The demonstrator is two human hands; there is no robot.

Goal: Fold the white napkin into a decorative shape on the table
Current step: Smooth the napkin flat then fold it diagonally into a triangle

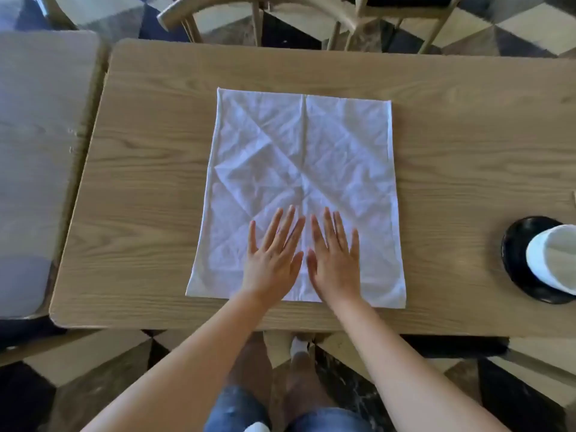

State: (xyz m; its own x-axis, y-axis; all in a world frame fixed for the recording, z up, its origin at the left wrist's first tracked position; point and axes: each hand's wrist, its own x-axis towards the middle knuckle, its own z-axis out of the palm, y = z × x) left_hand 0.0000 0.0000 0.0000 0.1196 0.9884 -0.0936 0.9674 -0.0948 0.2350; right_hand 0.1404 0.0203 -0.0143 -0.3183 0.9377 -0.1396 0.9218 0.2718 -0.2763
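Note:
A white napkin (299, 157) lies spread flat and unfolded on the wooden table (149, 169), with old crease lines crossing it in diagonals and down the middle. My left hand (274, 257) rests palm down on the napkin's near half, just left of the centre crease, fingers spread. My right hand (335, 257) lies flat beside it, just right of the crease, fingers also apart. The two hands almost touch at the thumbs. Neither hand grips the cloth.
A black saucer (514, 260) with a white cup-like object (554, 257) on it sits at the table's right edge. A second table (40, 145) stands to the left. Wooden chairs (265, 14) are at the far side. The near table edge is close to my legs.

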